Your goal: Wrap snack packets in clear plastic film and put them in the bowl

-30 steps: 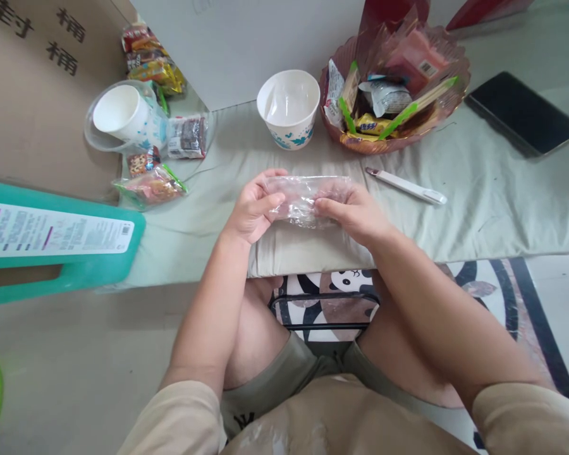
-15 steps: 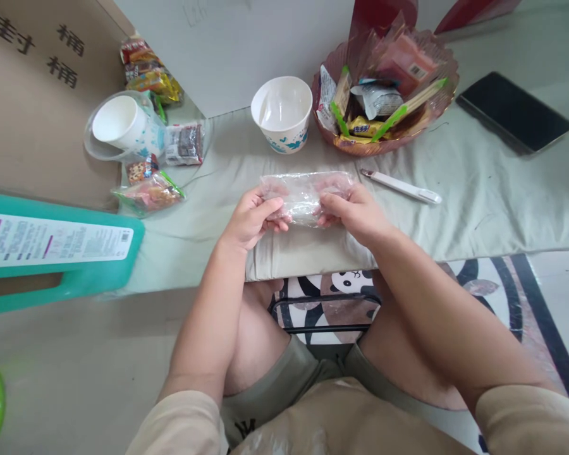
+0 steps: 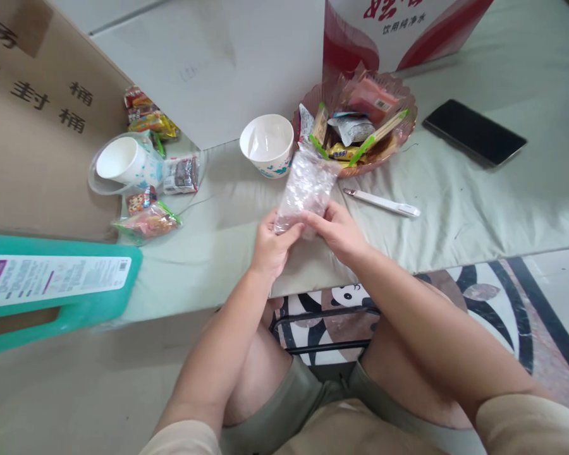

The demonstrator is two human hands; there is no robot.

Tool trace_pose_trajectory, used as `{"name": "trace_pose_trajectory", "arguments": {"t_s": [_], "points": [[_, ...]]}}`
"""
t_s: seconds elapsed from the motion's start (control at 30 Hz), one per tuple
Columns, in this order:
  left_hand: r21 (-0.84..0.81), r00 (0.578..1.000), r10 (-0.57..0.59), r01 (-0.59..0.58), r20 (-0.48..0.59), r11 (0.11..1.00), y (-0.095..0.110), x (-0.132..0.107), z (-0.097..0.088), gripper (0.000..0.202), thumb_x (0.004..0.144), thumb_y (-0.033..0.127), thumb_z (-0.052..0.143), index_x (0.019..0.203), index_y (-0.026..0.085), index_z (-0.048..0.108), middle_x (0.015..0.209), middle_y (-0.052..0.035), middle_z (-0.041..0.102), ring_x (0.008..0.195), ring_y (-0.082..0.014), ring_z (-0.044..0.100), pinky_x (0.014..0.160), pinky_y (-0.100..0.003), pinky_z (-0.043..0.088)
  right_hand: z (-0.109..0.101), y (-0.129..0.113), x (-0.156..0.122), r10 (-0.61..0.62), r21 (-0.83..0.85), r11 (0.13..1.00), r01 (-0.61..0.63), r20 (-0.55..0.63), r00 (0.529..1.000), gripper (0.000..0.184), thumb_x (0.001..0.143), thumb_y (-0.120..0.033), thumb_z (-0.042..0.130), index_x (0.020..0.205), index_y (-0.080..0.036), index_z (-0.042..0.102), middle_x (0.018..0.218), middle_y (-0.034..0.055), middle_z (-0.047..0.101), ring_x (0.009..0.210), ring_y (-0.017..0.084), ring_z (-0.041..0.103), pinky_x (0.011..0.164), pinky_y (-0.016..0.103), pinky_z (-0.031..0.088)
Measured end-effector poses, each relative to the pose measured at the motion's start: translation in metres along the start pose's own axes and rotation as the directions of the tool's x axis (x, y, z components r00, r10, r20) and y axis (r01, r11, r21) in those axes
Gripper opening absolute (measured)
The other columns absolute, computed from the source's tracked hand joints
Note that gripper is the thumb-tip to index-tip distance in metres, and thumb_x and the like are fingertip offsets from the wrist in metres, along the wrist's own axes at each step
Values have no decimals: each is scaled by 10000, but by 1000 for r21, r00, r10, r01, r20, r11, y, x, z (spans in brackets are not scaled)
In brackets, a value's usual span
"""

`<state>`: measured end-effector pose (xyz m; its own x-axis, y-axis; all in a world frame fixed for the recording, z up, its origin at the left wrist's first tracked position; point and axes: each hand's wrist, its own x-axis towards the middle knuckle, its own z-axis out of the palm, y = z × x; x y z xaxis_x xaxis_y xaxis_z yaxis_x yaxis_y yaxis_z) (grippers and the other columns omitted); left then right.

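Note:
Both my left hand (image 3: 272, 245) and my right hand (image 3: 337, 232) pinch the near end of a clear, crinkled plastic bag (image 3: 309, 183), thumbs on top. The bag tilts away from me, its far end in front of the snack basket. Just beyond it to the left stands a white paper cup (image 3: 267, 144) with blue leaf prints. The pinkish scalloped basket (image 3: 410, 126) holds several wrapped snacks. A white utility knife (image 3: 382, 202) lies right of my right hand.
A black phone (image 3: 475, 131) lies at the right. To the left are another paper cup (image 3: 118, 161) lying in a clear bowl, snack packets (image 3: 148, 222), a cardboard box (image 3: 52, 158) and a teal plastic piece (image 3: 130, 278). Behind stand a white box (image 3: 246, 69) and a red-white carton (image 3: 351, 44).
The bag was held sideways by its two ends; now it points away from me. My hands have come together at its near end. The view has tilted up slightly.

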<state>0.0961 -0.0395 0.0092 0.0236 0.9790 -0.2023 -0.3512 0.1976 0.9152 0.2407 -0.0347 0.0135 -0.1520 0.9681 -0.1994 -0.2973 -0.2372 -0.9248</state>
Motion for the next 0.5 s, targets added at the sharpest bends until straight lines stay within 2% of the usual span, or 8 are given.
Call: {"name": "trace_pose_trajectory", "arguments": {"t_s": [0.07,0.1,0.17,0.23,0.3,0.37,0.43,0.5], "points": [[114,992,-41,27,117,993,-3,-2,-1,397,590,350,954,888,175,758,806,7,742,720,-110,660,718,-224,532,-2,-1,0,-67,-132,990,52,-114,991,319,745,-484,705,845,-197,609,817,15,668,770,160,615,749,314,508],[150,985,-70,46,157,988,-2,-1,-3,404,616,405,937,889,166,761,804,-2,738,717,-116,654,705,-228,526,-4,-3,-1,-87,-196,979,60,-129,988,284,752,-462,681,798,-194,599,763,3,640,716,145,582,702,300,484],[177,976,-118,85,183,981,1,3,-10,461,653,531,888,887,157,755,778,-15,726,685,-131,644,655,-242,515,-8,-5,-2,-80,-288,956,60,-57,995,254,750,-432,666,750,-188,594,696,-14,596,650,122,529,636,278,438],[205,978,-132,97,160,974,5,7,-17,484,660,581,862,854,155,739,724,-13,703,629,-131,620,598,-241,492,-11,-6,-4,-20,-327,944,47,85,996,266,748,-436,680,754,-180,612,676,-18,587,630,114,516,610,267,416],[293,985,-110,66,134,954,9,10,-22,439,655,541,877,768,151,711,648,0,662,568,-111,576,552,-227,456,-13,-5,-5,45,-315,949,12,171,984,310,760,-475,684,819,-174,643,688,-12,606,634,121,535,597,263,415],[372,989,-79,26,126,928,10,11,-24,397,668,495,882,723,152,691,586,15,616,519,-93,529,517,-217,423,-12,-2,-5,78,-293,956,-29,160,984,348,763,-495,683,900,-176,651,687,-13,612,616,126,541,569,259,405],[375,988,-62,4,143,927,11,10,-25,386,674,483,886,828,166,726,571,29,608,496,-92,516,503,-218,421,-11,0,-4,76,-244,969,-44,125,989,368,749,-477,696,967,-186,639,679,-26,598,579,120,522,545,258,397],[311,987,-43,-8,157,950,13,8,-24,444,659,484,899,962,198,746,592,39,627,493,-94,525,515,-223,444,-8,1,-3,43,-141,990,-24,138,990,374,735,-445,712,1006,-205,620,673,-47,569,562,112,500,541,256,397]]}}
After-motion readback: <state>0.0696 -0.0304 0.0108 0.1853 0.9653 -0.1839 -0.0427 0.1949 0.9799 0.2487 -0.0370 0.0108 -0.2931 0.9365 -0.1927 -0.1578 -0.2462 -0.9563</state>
